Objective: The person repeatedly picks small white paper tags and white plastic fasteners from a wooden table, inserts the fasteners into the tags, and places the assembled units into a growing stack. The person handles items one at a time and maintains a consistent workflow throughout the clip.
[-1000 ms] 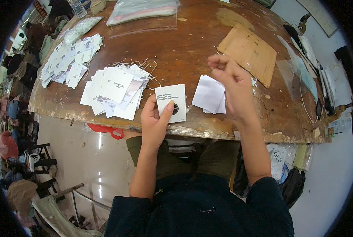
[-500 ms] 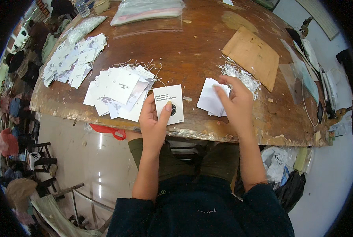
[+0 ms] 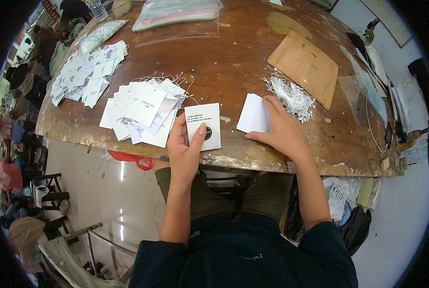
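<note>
My left hand (image 3: 183,153) pinches a white printed hang tag (image 3: 210,117) at its left side, thumb over a dark round spot on its face. Beside it, at the right, my right hand (image 3: 286,132) is around a small stack of blank white cards (image 3: 252,114) on the table. Its thumb lies along the near edge and the fingers curl over the right side. Left of the left hand spreads a heap of strung white hang tags (image 3: 147,105). A bunch of white tag strings (image 3: 291,98) lies just beyond the right hand.
The worn wooden table (image 3: 224,67) also carries another heap of tags (image 3: 87,74), a filled clear bag (image 3: 101,37), flat plastic bags (image 3: 176,13) and a thin wooden board (image 3: 306,67). A red bag (image 3: 133,157) hangs under the front edge. Bagged items (image 3: 337,194) stand below right.
My right hand has come down onto the stack of cards, its thumb moving to the near edge. The left hand keeps its hold on the tag, nearly unmoved.
</note>
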The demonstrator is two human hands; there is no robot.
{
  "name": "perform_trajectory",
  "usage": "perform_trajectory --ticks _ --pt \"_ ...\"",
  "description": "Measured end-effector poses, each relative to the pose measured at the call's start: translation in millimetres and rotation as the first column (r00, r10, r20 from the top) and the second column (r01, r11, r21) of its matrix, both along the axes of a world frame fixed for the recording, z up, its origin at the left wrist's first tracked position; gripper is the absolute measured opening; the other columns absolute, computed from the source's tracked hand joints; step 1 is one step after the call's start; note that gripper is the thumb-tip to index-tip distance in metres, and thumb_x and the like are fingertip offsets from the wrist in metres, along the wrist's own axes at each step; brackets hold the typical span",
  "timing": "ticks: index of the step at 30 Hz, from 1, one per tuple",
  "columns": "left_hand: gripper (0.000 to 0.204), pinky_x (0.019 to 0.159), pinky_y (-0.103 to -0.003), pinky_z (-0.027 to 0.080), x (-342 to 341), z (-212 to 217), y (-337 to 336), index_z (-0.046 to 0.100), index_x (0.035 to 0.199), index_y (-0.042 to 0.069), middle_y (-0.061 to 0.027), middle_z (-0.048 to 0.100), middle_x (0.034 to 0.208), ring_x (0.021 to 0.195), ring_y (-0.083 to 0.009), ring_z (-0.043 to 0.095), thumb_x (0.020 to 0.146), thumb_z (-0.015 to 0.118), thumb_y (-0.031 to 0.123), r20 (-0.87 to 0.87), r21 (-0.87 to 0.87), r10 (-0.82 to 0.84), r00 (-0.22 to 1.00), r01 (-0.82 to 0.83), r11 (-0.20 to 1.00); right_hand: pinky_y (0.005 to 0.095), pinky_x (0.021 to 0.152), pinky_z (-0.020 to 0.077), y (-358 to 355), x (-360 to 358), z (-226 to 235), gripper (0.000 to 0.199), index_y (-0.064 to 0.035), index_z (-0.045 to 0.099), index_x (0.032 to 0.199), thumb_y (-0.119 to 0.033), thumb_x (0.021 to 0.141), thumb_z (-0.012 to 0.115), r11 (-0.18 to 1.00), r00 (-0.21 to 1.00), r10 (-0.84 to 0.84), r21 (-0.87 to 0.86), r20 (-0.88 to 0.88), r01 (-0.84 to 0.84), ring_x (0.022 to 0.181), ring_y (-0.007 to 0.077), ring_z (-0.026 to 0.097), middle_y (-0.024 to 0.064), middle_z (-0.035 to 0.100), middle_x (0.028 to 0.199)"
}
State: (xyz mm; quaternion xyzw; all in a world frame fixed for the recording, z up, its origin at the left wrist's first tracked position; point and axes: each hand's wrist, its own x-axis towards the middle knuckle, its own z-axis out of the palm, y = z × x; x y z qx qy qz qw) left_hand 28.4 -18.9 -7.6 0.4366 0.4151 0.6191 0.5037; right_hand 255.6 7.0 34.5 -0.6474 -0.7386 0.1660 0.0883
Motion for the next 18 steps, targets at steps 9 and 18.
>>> perform_trajectory --ticks 9,18 --pt "0.037 0.087 -0.026 0.048 -2 -2 0 0.047 0.128 -0.006 -0.0114 0.063 0.114 0.101 -0.0122 0.060 0.095 0.058 0.005 0.038 -0.034 -0.007 0.999 0.008 0.999 0.0386 0.102 0.0427 -4 11 -17 0.083 0.0034 0.048 0.132 -0.040 0.070 0.080 0.984 0.972 0.005 0.174 -0.235 0.038 0.126 0.0316 0.051 0.0139 0.046 0.141" --pt "0.038 0.093 -0.030 0.048 -4 1 6 0.044 0.134 -0.004 -0.0119 0.061 0.121 0.110 -0.0157 0.059 0.099 0.050 0.012 0.136 -0.084 -0.090 0.987 0.102 0.991 0.0407 0.097 0.0482 -17 -17 15 0.085 0.0025 0.044 0.135 -0.038 0.070 0.081 0.853 0.888 0.402 0.444 -0.225 -0.274 0.123 0.0334 0.052 0.0163 0.045 0.141"
